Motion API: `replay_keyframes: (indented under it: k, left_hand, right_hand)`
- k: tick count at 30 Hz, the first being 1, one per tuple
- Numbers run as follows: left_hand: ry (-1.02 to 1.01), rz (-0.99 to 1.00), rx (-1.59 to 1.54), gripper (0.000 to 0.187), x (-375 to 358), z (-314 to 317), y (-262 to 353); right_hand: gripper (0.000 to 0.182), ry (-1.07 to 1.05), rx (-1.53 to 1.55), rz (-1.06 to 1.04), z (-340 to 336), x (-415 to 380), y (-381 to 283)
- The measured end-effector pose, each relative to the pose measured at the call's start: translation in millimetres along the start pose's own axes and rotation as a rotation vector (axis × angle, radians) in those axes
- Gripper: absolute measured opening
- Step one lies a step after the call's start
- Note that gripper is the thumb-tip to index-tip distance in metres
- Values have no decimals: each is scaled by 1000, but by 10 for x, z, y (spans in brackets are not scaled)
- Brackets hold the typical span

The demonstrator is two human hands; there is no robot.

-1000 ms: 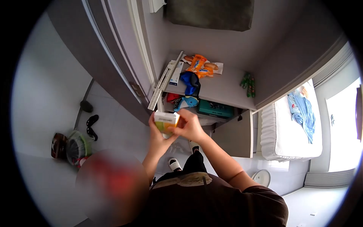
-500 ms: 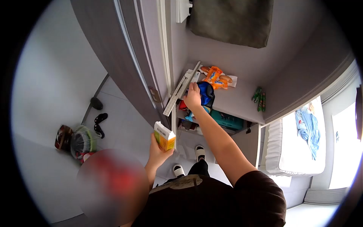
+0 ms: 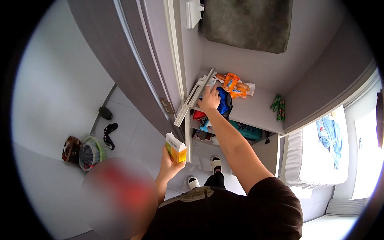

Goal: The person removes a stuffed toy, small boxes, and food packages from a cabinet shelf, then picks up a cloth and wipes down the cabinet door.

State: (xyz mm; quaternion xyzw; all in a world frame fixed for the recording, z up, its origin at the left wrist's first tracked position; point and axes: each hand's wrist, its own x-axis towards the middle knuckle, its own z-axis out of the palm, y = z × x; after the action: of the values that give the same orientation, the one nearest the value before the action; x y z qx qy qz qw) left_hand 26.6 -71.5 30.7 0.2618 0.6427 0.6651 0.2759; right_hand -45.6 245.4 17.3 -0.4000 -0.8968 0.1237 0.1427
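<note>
Left hand point(image 3: 170, 167) grasps the yellow-green box point(image 3: 177, 151), fingers wrapped around its lower part and partly hidden. Its white end points to eleven o'clock, long axis running eleven to five. At one o'clock from it, the right hand point(image 3: 210, 100) has fingers spread over a white packet point(image 3: 211, 83), partly covered; whether it grips cannot be told. Blue fabric point(image 3: 225, 103) lies at three o'clock, just beside that hand.

Right hand point(image 3: 210, 101) outstretched, fingers parted — left hand point(image 3: 170, 167) closer in, curled
</note>
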Motion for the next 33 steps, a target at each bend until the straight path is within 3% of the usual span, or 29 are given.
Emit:
replay_keyframes:
  k: [5, 10, 11, 15, 22, 28, 30, 31, 32, 33]
  left_hand:
    - [12, -7, -31, 65, 83, -52, 7]
    - [-68, -14, -27, 81, 557, -186, -212]
    - [-78, -63, -42, 84, 657, -144, -16]
    - [-141, -172, 40, 79, 859, -63, 208]
    - [-132, -213, -134, 75, 751, 131, -254]
    - [-60, -128, -183, 72, 972, 201, -358]
    - [-41, -133, -188, 70, 1036, 234, -262]
    - [-17, -145, -190, 69, 1045, 254, -213]
    - [-22, -141, -192, 69, 1055, 262, -203]
    - [-12, -126, -164, 69, 1053, 258, -192]
  right_hand:
    - [75, 27, 15, -5, -17, -111, -71]
    - [78, 59, -59, 60, 170, 31, -121]
    - [78, 61, -57, 56, 177, 49, -128]
    - [72, 42, -11, 38, 105, -14, -159]
    - [59, 179, 150, 40, 36, -170, -19]
    - [48, 317, 308, 5, -216, -409, 49]
    - [46, 373, 544, -14, -203, -457, 122]
    - [43, 308, 791, 13, -253, -503, 170]
    - [42, 81, 1106, 201, -548, -638, 121]
    - [42, 29, 1461, 277, -558, -691, 176]
